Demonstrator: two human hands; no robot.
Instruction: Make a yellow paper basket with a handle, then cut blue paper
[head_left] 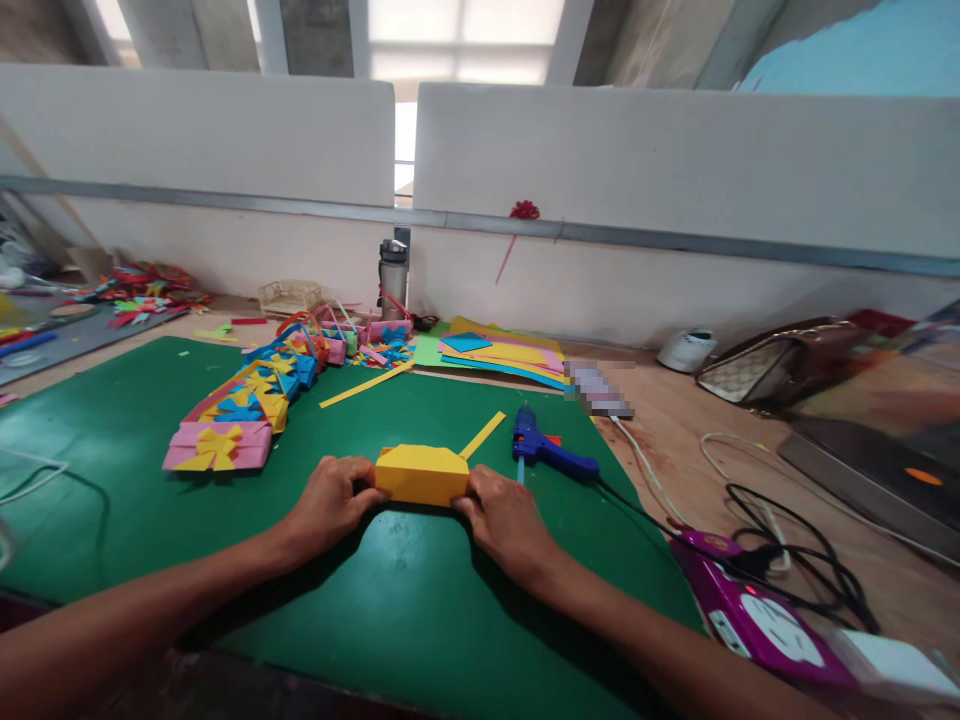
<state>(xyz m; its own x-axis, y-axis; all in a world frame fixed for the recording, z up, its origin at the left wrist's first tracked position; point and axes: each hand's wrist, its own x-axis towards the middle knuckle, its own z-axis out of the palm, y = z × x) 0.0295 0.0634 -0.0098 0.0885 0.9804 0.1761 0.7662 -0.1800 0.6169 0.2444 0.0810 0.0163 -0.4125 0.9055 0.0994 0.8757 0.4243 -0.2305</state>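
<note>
A small yellow paper box (421, 478) is held between my two hands, low over the green mat (360, 590). My left hand (337, 495) pinches its left end, thumb toward me. The right end is gripped by my right hand (502, 515), fingers curled round it. Just behind the box a yellow paper strip (484, 436) slants up to the right; whether it is joined to the box I cannot tell. A blue glue gun (551, 450) lies right of my right hand, with a blue stick near its nozzle end.
Finished paper boxes with bows (217, 447) stand in a row at left. Coloured paper sheets (495, 355), a bottle (393, 278) and a phone (598, 388) lie or stand behind. A purple power strip (757, 610) with cables is at right. Another yellow strip (366, 384) lies on the mat.
</note>
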